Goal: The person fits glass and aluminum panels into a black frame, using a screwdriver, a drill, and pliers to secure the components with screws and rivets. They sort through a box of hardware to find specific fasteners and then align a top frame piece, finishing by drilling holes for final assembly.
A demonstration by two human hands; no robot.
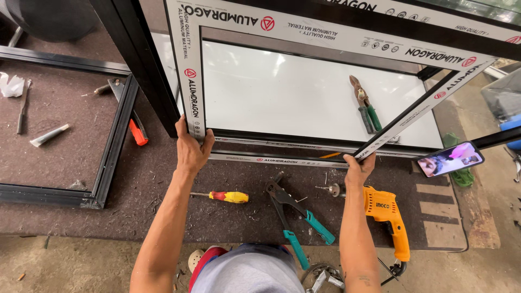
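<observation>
Brown felt mat (163, 179) over a bare concrete floor (81, 266). Left hand (191, 149) and right hand (359, 169) well apart, each clamped on a lower corner of the film-wrapped aluminium frame (191, 81) standing over a white panel (282, 92). Near the mat's front edge: screwdriver (228, 196), teal-handled pliers (296, 220), orange drill (388, 217). Black frame (114, 141) lying left. Open floor at front.
</observation>
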